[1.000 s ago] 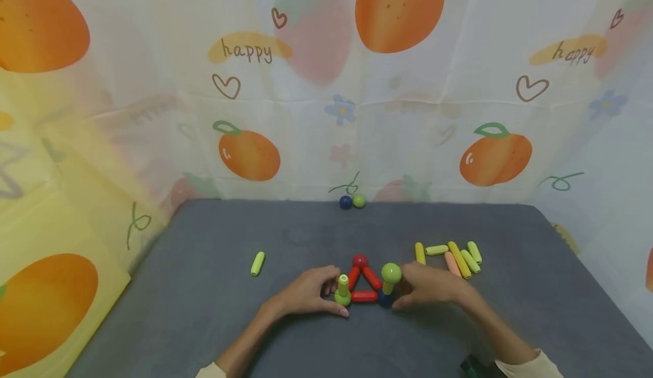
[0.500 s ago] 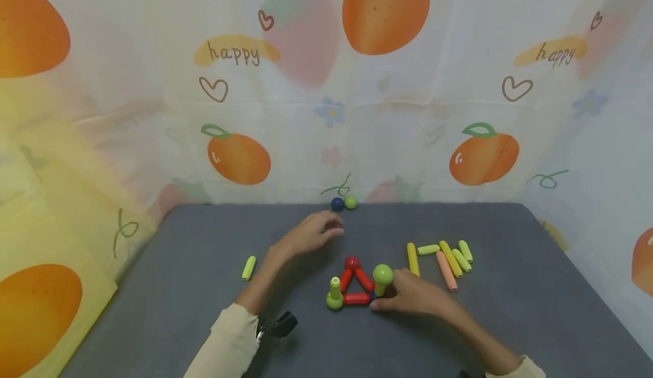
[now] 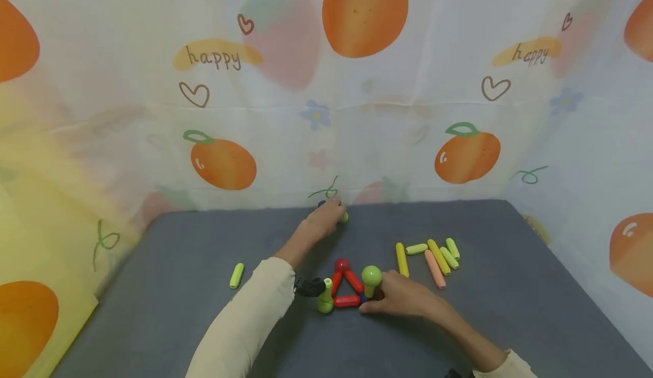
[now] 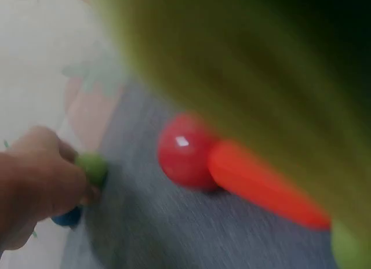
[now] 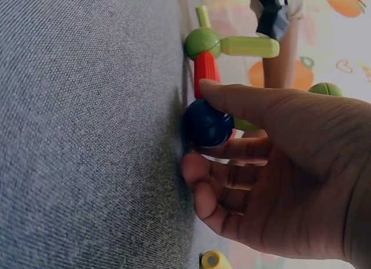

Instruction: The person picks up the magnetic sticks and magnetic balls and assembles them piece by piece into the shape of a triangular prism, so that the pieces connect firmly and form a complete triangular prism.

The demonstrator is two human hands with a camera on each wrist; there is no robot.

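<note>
At the table's back edge my left hand (image 3: 322, 220) curls its fingers round a green ball (image 4: 94, 167). A dark blue ball (image 4: 68, 217) shows just beneath that hand in the left wrist view. Nearer me lies a triangle of red rods (image 3: 347, 301) with a red ball (image 3: 342, 265) at its far corner. Its left corner is a green ball (image 3: 325, 306) bearing an upright light green rod (image 3: 327, 288). My right hand (image 3: 403, 296) pinches the navy corner ball (image 5: 207, 124) between thumb and fingers; above it a rod carries another green ball (image 3: 371, 276).
Several loose rods, yellow (image 3: 402, 259), light green (image 3: 416, 249) and salmon (image 3: 435, 269), lie right of the triangle. One light green rod (image 3: 237, 275) lies alone on the left. A fruit-print cloth (image 3: 388, 140) hangs behind the grey table (image 3: 168, 321).
My left hand has left the triangle's left corner, reached to the back edge and taken hold of the green ball there. The right hand stays at the navy corner ball.
</note>
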